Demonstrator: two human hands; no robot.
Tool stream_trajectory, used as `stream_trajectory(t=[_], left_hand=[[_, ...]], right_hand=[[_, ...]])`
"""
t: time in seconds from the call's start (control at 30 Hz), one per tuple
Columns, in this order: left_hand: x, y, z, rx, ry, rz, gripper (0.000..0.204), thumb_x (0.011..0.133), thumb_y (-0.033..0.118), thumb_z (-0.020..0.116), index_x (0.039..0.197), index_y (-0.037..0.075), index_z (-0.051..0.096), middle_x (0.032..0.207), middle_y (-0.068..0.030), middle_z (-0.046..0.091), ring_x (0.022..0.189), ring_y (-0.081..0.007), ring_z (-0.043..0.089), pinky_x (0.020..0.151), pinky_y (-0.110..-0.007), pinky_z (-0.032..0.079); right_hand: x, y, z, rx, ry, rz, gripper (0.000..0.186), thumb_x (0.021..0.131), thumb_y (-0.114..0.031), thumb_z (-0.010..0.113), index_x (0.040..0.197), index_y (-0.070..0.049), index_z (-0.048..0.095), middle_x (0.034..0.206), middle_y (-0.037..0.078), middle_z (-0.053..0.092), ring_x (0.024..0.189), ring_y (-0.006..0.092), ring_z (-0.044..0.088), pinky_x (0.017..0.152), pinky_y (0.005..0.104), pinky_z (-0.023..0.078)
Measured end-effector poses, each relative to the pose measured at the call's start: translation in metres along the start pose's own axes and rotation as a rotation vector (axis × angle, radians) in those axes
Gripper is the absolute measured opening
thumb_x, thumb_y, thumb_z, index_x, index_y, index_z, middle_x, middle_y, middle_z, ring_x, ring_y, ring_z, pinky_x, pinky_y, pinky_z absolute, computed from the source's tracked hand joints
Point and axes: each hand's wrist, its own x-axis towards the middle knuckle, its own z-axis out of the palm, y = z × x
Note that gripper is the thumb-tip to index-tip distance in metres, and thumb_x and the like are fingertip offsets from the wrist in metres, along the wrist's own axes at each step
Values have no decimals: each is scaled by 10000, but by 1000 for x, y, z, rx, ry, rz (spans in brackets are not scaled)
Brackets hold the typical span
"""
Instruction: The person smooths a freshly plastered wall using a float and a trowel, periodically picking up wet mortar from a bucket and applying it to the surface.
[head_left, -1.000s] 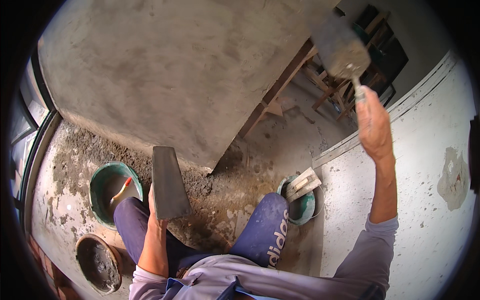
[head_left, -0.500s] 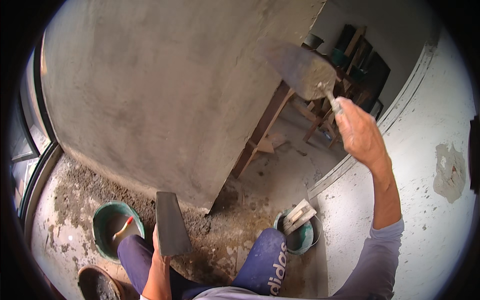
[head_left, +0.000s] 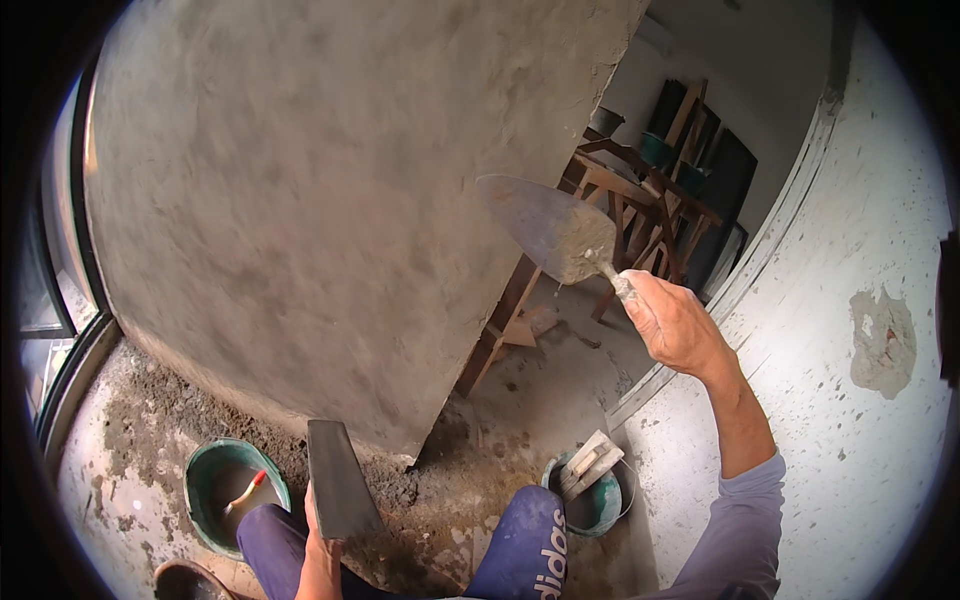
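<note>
My right hand (head_left: 675,320) is closed round the handle of a pointed brick trowel (head_left: 560,228). Patches of mortar cling to its blade, which overlaps the right edge of the grey plastered wall (head_left: 290,200) from where I look. Whether it touches the wall I cannot tell. Low down, my left hand (head_left: 320,548) grips a flat, dark grey plastering float (head_left: 340,485); most of the fingers are behind it. A green bucket (head_left: 190,490) of murky water, with a red-and-cream-handled brush (head_left: 248,490) in it, stands left of that hand.
Between my knee and the white wall (head_left: 800,400) stands another green bucket (head_left: 590,525) with a pale hand float (head_left: 590,465) in it. Fallen mortar (head_left: 230,405) lies along the wall's foot. Wooden trestles (head_left: 640,200) stand beyond the wall's edge. A brown bucket (head_left: 185,580) sits lower left.
My right hand has come down and to the left with the brick trowel. My left hand still holds the float low down. The whole view has shifted slightly.
</note>
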Motion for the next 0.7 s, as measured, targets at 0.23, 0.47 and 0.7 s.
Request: stream_trajectory(t=[0.23, 0.47, 0.7], left_hand=[[3, 2, 7, -3, -16, -29, 307, 1071, 242, 422, 1217, 57, 620, 1061, -87, 685, 882, -234, 695, 767, -376, 598], [12, -9, -11, 20, -52, -3, 307, 1069, 234, 422, 1221, 58, 622, 1069, -91, 689, 907, -246, 694, 785, -385, 595], [3, 0, -4, 37, -40, 49, 282, 1065, 225, 447, 1197, 57, 631, 1042, -72, 686, 881, -209, 684, 770, -346, 583]], right_hand=[[23, 20, -68, -93, 155, -13, 303, 1056, -277, 474, 1179, -15, 562, 767, 183, 584, 686, 369, 590, 653, 443, 456], [39, 21, -69, 246, 305, 201, 411, 1102, -367, 379, 1216, -11, 551, 662, 43, 523, 515, 127, 526, 507, 302, 437], [41, -2, -2, 136, 151, -5, 250, 1078, -254, 451, 1120, -14, 505, 742, 209, 595, 652, 385, 603, 624, 467, 464]])
